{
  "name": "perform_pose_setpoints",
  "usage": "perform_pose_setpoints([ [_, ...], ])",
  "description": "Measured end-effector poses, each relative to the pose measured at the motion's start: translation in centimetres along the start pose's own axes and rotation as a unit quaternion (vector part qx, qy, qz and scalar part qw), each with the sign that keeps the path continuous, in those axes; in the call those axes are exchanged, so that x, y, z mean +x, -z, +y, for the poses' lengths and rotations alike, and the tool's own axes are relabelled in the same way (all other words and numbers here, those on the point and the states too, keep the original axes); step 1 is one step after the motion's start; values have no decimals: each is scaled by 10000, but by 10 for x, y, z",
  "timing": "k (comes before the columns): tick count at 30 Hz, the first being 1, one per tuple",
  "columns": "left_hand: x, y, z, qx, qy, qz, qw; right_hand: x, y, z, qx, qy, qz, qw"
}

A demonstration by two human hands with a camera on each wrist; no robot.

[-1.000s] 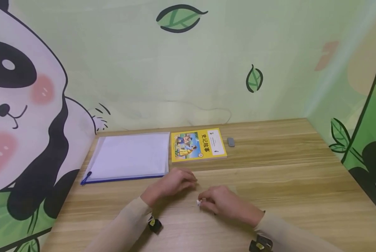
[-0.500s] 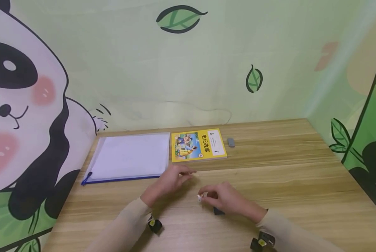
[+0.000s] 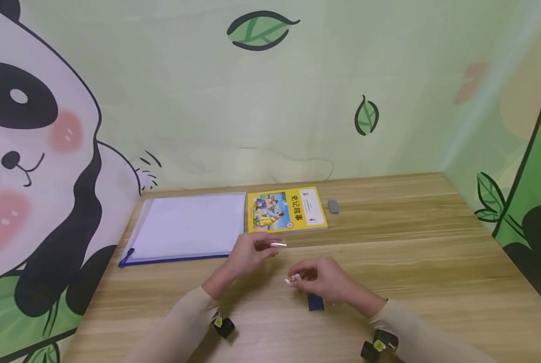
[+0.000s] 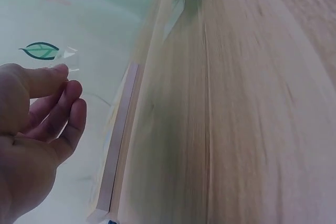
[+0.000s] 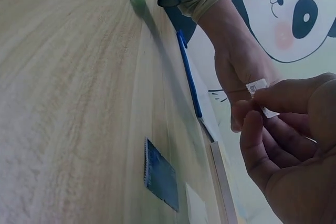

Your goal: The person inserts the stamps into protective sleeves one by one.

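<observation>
Between thumb and fingertips, my left hand [image 3: 248, 254] pinches a small clear plastic piece [image 4: 68, 60], which glints in the head view. My right hand [image 3: 329, 280] is close by on the right, above the table. It pinches a small crumpled white wrapper [image 5: 256, 86] with some orange print; part of the wrapper is hidden by the fingers. Under the right hand, a flat dark blue sachet [image 5: 161, 177] with serrated edges lies on the wooden table [image 3: 388, 262]. Beside the sachet is a thin pale rectangular piece [image 5: 196, 203], barely visible from the head.
A white zip document pouch [image 3: 189, 224] with a blue edge lies at the back left. Next to it is a yellow picture book [image 3: 304, 209], then a small grey block [image 3: 333, 206]. A painted wall [image 3: 198, 101] borders the table's back.
Both hands have risen slightly, and the right has shifted a little to the right. The dark blue sachet beneath it has come into view. The left hand's clear piece now shows.
</observation>
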State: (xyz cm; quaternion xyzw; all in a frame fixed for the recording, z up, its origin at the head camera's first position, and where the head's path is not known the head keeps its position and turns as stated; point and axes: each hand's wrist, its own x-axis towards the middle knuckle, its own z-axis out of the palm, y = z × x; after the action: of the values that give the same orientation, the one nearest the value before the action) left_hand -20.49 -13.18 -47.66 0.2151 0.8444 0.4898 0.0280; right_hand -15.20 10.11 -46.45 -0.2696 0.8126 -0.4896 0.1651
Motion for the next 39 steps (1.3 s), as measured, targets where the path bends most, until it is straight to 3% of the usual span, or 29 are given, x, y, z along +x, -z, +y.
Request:
perform_pose_setpoints([
  [7, 2, -1, 4, 15, -265, 140, 9996, 0, 4, -1, 6, 142, 269, 9995],
  [11, 1, -2, 6, -117, -77, 175, 9997, 1, 6, -3, 167, -27, 375, 9992],
  [20, 1, -2, 10, -808, 298, 59, 9963, 1, 13, -5, -165, 16, 378, 9991],
  [25, -4, 4, 32, -776, 314, -31, 9965, 1, 17, -5, -93, 321, 518, 9981],
  [27, -4, 3, 33, -831, 386, -33, 9958, 1, 19, -6, -138, 393, 612, 9973],
  [32, 0, -3, 18, -1351, 588, -23, 9891, -1, 26, -12, -205, 223, 812, 9962],
  [39, -2, -4, 27, -2241, 627, -7, 9725, 0, 38, -22, -247, -61, 962, 9950],
])
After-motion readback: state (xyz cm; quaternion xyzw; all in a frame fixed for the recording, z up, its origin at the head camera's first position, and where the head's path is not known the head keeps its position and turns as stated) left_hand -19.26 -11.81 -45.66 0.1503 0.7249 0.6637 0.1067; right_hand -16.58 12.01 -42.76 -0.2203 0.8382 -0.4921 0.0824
